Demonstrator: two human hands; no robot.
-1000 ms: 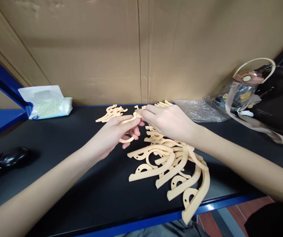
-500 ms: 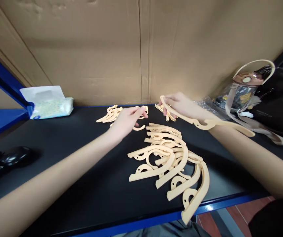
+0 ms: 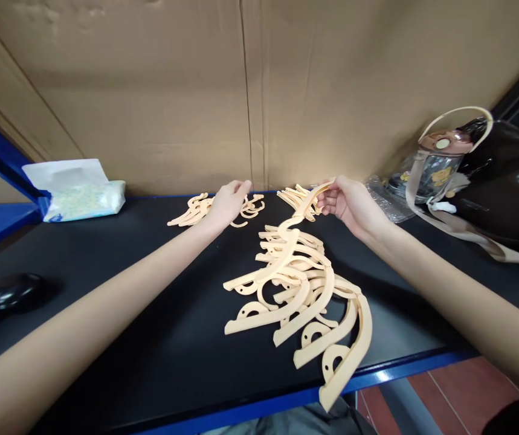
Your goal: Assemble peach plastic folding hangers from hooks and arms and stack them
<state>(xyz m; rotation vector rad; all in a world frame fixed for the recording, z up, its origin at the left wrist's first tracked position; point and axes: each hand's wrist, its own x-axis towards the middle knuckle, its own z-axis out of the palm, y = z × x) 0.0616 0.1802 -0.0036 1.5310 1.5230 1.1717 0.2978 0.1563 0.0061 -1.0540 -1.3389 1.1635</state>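
Observation:
In my right hand is one end of a long beige folding hanger body, pinched between thumb and fingers. It slants down to the left across a heap of similar hanger bodies. My left hand is at the back of the table, among small beige hooks and a cluster of curved beige pieces. Its fingers are drawn together and partly turned away, so whatever they grip is hidden. More slim beige pieces lie beside my right fingertips.
A wipes packet is at the back left, and a glossy black object sits on the left. Clear plastic wrap, a strapped bottle and a black bag crowd the right. Cardboard stands behind the black tabletop.
The hanger body in my right hand has swung from pointing right to slanting down left over the heap. My left hand has risen slightly, its fingers drawn together. The view has shifted a little.

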